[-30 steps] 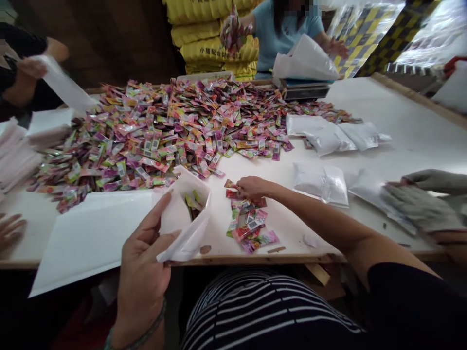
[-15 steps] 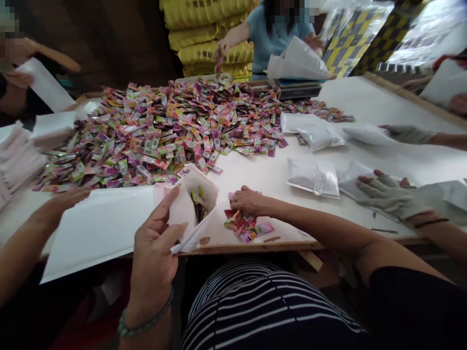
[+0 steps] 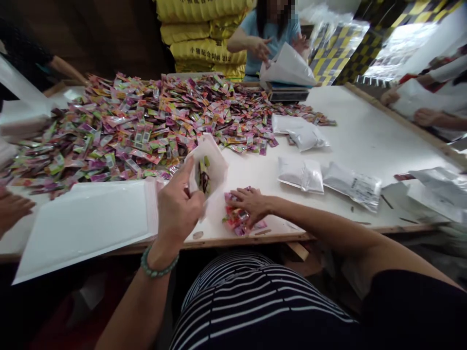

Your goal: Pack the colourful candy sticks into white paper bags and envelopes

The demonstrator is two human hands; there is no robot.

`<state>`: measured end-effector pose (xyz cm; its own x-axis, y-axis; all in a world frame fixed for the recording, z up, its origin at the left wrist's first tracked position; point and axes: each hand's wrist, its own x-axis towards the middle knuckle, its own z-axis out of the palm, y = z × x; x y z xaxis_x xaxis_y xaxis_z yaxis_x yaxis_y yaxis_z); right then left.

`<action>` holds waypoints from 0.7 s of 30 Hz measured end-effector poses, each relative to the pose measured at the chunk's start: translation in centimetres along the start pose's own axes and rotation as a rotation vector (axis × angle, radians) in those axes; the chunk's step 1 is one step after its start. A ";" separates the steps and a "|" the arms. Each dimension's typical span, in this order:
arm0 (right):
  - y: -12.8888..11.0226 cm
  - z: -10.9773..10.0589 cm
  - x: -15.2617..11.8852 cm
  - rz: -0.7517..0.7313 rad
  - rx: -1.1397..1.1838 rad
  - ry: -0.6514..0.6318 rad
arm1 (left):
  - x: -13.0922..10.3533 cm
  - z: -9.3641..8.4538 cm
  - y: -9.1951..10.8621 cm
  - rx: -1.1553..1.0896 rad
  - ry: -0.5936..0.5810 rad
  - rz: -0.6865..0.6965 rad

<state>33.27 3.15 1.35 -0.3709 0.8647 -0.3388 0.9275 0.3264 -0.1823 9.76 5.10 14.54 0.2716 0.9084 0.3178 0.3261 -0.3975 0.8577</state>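
My left hand (image 3: 182,209) is closed on the edge of a white padded envelope (image 3: 219,170) and keeps its mouth spread. Inside the envelope lie several small snack packets (image 3: 204,181), green and dark. To the right, my right hand (image 3: 251,204) rests with fingers spread on a small heap of red and purple snack packets (image 3: 235,222) near the table's front edge. Whether any packet is caught under the palm is hidden. Left of my left hand, a pile of flat white envelopes (image 3: 87,214) overhangs the table edge.
A large mound of snack packets (image 3: 146,131) spreads over the table (image 3: 350,146). Filled white mailers (image 3: 301,175) lie at the right. Across, a person in a blue shirt handles a white envelope (image 3: 288,68) above a scale (image 3: 286,93). A co-worker's hand (image 3: 12,209) is at left.
My left hand and the envelope have moved up and right. My right hand's fingers have spread over the small heap. At right, the gloved hands have withdrawn; the person across has brought a hand to their envelope.
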 end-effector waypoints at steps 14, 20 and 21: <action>-0.8 4.3 -4.5 0.083 -0.015 0.332 | 1.7 5.9 2.5 0.552 -0.181 0.394; 0.2 6.4 -5.6 0.308 0.277 0.601 | 0.8 6.9 2.6 0.715 -0.210 0.447; 0.5 6.7 -6.1 0.366 0.418 0.655 | 0.8 7.4 1.9 0.773 -0.251 0.437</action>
<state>35.66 -4.56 -2.87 0.1697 0.9762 0.1350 0.8424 -0.0726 -0.5340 17.31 4.09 13.43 0.6722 0.6383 0.3751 0.6375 -0.7566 0.1452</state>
